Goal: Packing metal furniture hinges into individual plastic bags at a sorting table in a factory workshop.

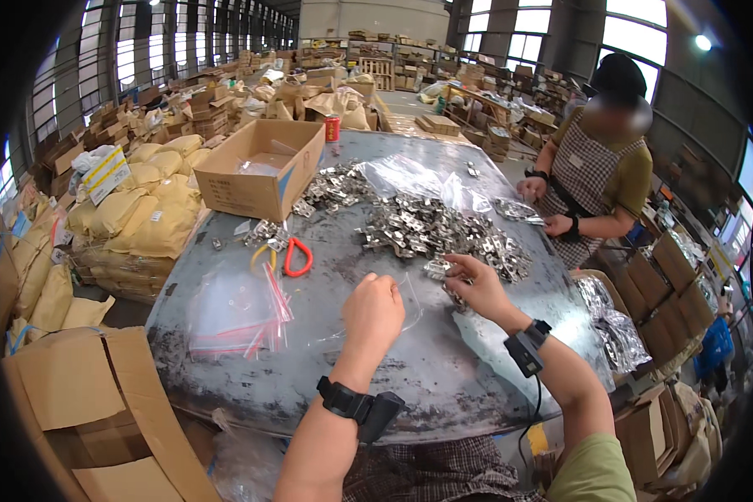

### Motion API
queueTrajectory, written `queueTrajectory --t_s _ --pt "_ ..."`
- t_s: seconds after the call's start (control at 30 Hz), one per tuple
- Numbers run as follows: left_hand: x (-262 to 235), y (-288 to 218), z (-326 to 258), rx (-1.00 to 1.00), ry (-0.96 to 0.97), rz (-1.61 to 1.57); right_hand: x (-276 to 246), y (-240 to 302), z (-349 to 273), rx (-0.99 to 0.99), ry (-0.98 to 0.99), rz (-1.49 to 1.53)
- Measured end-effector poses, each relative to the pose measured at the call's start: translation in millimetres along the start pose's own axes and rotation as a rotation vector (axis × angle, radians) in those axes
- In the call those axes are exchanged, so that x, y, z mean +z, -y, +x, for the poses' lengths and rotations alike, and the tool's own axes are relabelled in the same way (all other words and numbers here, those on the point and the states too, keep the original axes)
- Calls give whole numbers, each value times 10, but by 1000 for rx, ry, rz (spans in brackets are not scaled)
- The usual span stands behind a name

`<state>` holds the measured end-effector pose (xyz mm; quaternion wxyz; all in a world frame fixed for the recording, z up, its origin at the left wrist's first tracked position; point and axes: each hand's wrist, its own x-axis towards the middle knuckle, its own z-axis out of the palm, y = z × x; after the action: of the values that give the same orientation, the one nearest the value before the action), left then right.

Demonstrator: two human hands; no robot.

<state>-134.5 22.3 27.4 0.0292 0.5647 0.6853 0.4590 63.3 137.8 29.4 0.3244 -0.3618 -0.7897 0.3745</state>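
My left hand is closed, fingers curled, at the middle of the grey metal table. The faint edges of a clear plastic bag show beside it; the fingertips are hidden. At the near edge of a heap of small shiny metal brackets, my right hand pinches a metal bracket between thumb and fingers. Left of my hands lies a stack of clear zip bags with red seals. Scissors with red and yellow handles rest beyond the bags.
An open cardboard box stands at the far left of the table, near a red can. Clear bags lie on the heap. A co-worker handles parts at the right edge. A large carton stands at the near left.
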Motion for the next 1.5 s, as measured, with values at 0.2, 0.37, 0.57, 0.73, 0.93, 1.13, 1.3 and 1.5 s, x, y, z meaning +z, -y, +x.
queueTrajectory --t_s 0.2,0.37,0.57,0.73,0.93,1.13,1.3,1.5 --pt "258 -37 -151 64 120 10 -196 -178 -609 562 305 1014" --pt "514 -55 -277 59 173 -34 -187 68 -970 548 234 681" --pt "517 -81 -277 -13 196 -87 -27 234 -1166 11 48 -508" --pt "542 -119 -271 164 107 -144 -131 -122 -1062 260 74 -46" --pt "510 -200 -312 256 43 -57 -320 -77 -1157 504 213 362" --pt "454 -289 -349 298 29 -5 -468 -20 -1291 478 241 249" --pt "508 -324 -388 324 120 -7 -380 158 -1315 340 162 383" --pt "558 -307 -407 394 142 -103 -314 -135 -1144 359 31 264"
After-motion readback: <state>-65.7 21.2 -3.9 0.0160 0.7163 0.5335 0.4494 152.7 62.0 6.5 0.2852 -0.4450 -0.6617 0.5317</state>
